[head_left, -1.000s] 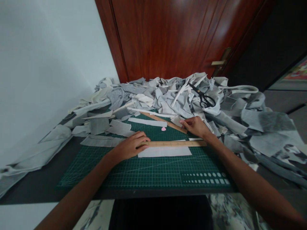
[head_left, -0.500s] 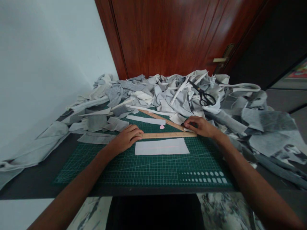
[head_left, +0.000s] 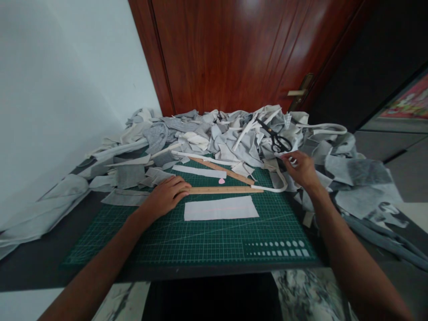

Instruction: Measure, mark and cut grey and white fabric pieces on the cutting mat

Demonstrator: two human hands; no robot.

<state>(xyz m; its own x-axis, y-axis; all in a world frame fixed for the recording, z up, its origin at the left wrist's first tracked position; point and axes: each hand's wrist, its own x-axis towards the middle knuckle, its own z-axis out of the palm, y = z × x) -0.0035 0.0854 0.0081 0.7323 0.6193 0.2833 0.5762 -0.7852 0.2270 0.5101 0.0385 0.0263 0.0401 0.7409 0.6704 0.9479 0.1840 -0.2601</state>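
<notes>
My left hand [head_left: 172, 191] rests over the left end of a wooden ruler [head_left: 220, 190], fingers curled together and pressing on it. Just in front of the ruler lies a white fabric strip [head_left: 220, 208] with a faint pinkish line along it. Past the ruler are a pink chalk piece [head_left: 221, 181], a narrow white strip [head_left: 200, 171] and a slanting second wooden ruler [head_left: 234, 173]. My right hand [head_left: 299, 169] is raised by the scrap pile, its fingertips pinched on a bit of white fabric [head_left: 278, 154]. Black scissors [head_left: 276, 137] lie just beyond it.
A green cutting mat [head_left: 187, 243] covers the middle of the dark table. Grey and white fabric scraps [head_left: 234, 145] are heaped along the back and both sides. A curved white cord [head_left: 281, 189] crosses the ruler's right end. A wall and a wooden door [head_left: 227, 58] stand behind.
My right hand has left the ruler's right end, moving right and away toward the scissors. The white cord now shows curving there. My left hand stays on the ruler.
</notes>
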